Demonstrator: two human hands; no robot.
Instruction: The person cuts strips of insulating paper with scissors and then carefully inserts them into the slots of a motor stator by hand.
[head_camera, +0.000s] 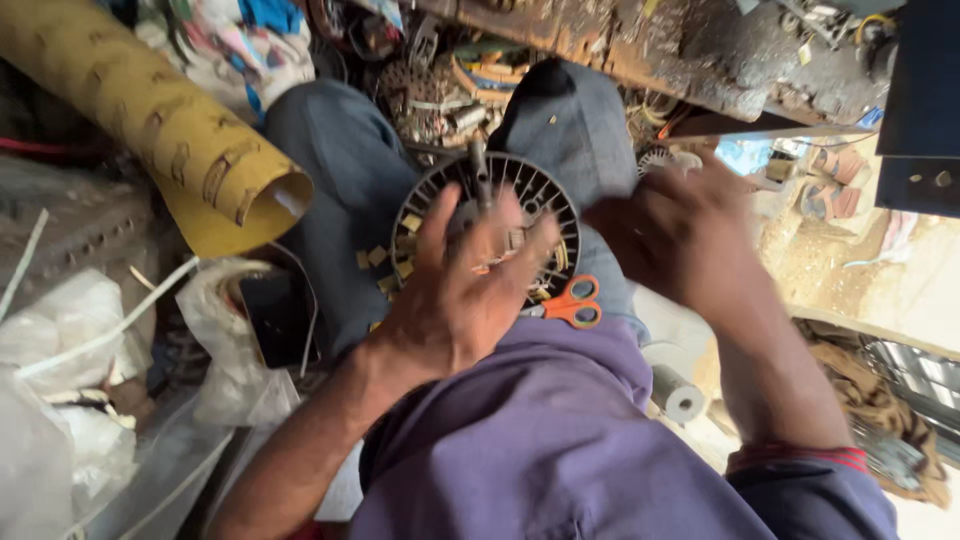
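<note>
A: Clutter at far left: yellow rolled sheet (170, 130), cut off at top edge; white plastic bags (70, 340) below, contents hard to make out.

B: Next over?

A: Left hand (460, 290), fingers spread, lying flat over round slotted motor core (510, 195). Pressing on it, not clenched. Covers lower middle of core, so centre mostly hidden.

B: Where's the core sitting?

A: On lap, between grey-trousered knees (340, 170). Metal shaft (480, 170) sticking up just above fingertips. Small yellow paper strips (385, 262) near left rim.

B: Scissors?

A: Orange-handled scissors (572, 302), just beside core's lower right edge; blades hidden under hand.

B: Right side?

A: Right hand (680, 235), motion-blurred, just right of core. Can't tell if gripping anything or touching the rim. Beyond it, rusty bench edge (650, 60), cut off at top.
</note>
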